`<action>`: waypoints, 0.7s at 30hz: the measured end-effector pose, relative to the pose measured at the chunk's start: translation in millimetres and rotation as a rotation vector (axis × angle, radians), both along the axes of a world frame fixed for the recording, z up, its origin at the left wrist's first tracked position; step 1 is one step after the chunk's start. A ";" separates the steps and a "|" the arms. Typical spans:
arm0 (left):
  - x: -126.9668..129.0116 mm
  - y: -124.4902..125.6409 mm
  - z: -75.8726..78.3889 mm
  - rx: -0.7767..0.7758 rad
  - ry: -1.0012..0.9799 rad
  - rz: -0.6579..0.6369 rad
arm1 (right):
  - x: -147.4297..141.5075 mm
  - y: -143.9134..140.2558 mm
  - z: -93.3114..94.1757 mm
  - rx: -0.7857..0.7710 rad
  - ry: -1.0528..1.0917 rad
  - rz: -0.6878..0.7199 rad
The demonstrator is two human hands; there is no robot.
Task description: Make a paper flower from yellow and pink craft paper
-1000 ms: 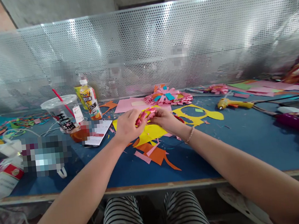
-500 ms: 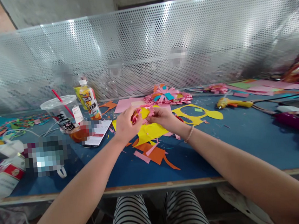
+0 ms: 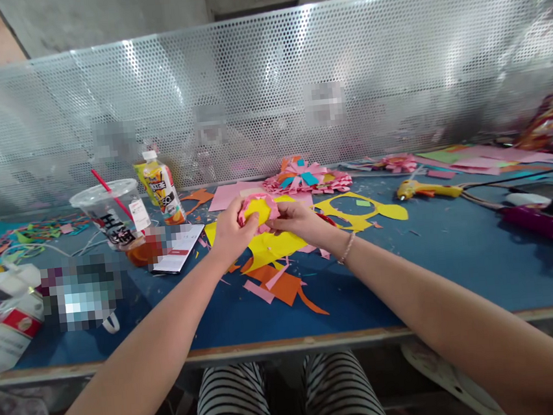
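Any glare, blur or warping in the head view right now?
Head view: bright glare patches on the perforated metal screen; wide-angle warping bows the blue table's edge; pixelated blocks hide spots left of the hands; the pink-and-yellow paper flower held in both hands reads fairly sharp.

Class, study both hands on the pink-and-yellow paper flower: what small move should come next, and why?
Probably press the pink petals down around the yellow centre. Both the left hand and right hand pinch the flower above the table, and its pink edge looks only partly wrapped.

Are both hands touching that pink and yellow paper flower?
Touching. The head view shows the left hand and right hand both gripping the paper flower.
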State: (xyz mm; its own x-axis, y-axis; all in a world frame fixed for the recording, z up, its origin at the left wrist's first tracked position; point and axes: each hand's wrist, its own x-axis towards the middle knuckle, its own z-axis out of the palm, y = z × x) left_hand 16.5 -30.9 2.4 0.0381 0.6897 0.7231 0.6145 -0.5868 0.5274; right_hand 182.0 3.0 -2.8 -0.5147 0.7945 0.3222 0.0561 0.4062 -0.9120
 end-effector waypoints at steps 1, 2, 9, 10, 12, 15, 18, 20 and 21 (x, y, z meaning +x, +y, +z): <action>0.0 0.2 0.1 0.001 0.003 0.015 | -0.6 -0.8 -0.1 -0.002 0.001 0.010; -0.1 0.4 0.2 0.000 0.007 0.032 | -1.1 -1.7 -0.2 -0.005 0.001 0.022; 0.2 -1.6 0.3 0.015 0.072 0.049 | -1.0 1.3 -3.2 -0.017 0.015 0.003; 0.4 -2.3 0.3 0.017 0.088 0.050 | -0.5 2.1 -3.4 -0.013 0.015 0.000; 0.5 -3.7 0.6 0.020 0.114 0.060 | 0.6 2.8 -2.9 -0.002 0.016 -0.008; 0.3 -5.2 1.1 0.030 0.138 0.076 | 1.6 1.7 -1.0 0.014 0.021 -0.025; 0.4 -4.2 0.8 0.024 0.153 0.089 | 1.6 0.8 0.3 0.023 0.022 -0.031; 0.8 -1.2 -0.6 0.011 0.153 0.095 | 0.8 1.2 0.1 0.018 0.021 -0.049; 0.8 1.2 -1.7 0.008 0.152 0.097 | 0.2 1.6 -0.4 0.011 0.018 -0.069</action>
State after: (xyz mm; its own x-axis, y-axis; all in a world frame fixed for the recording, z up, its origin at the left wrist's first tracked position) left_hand 17.3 -29.7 0.6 0.0805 0.6897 0.7196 0.7408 -0.5244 0.4197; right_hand 182.1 4.6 -3.2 -0.4528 0.8243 0.3398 0.0677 0.4118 -0.9088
